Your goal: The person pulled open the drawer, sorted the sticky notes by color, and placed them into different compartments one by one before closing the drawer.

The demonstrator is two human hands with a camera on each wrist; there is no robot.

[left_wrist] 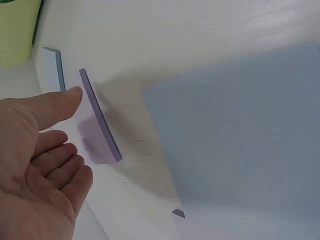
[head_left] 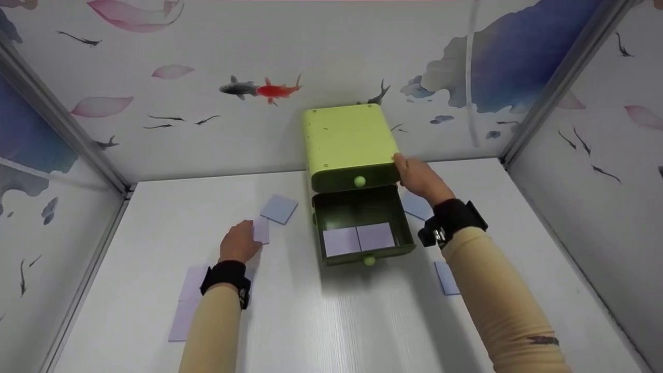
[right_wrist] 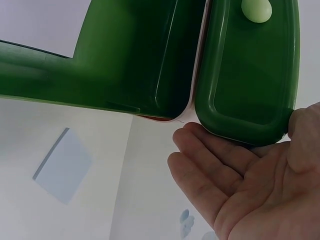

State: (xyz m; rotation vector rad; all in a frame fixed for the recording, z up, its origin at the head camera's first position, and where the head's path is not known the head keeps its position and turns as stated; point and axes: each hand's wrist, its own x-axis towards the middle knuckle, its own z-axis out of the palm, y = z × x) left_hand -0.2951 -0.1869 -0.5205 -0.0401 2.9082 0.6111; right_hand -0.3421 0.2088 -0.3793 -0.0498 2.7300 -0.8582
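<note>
A lime-green two-drawer cabinet [head_left: 352, 137] stands against the back wall, its upper drawer closed. Its lower drawer [head_left: 357, 204] is pulled out and holds two lilac tiles [head_left: 341, 242] side by side. My right hand [head_left: 422, 181] holds the cabinet's right front corner, with the thumb at the top edge and the other fingers along the side. My left hand [head_left: 241, 242] is beside a lilac tile [head_left: 262, 231], its fingers loosely bent. In the left wrist view the thumb [left_wrist: 62, 105] is close to that tile's edge; contact is unclear.
A blue tile [head_left: 279, 209] lies left of the cabinet. Two more blue tiles [head_left: 416, 205] [head_left: 446, 278] lie on the right, partly behind my right arm. Lilac tiles [head_left: 184, 316] lie by my left forearm. Patterned walls [head_left: 248, 134] bound the white table [head_left: 290, 316].
</note>
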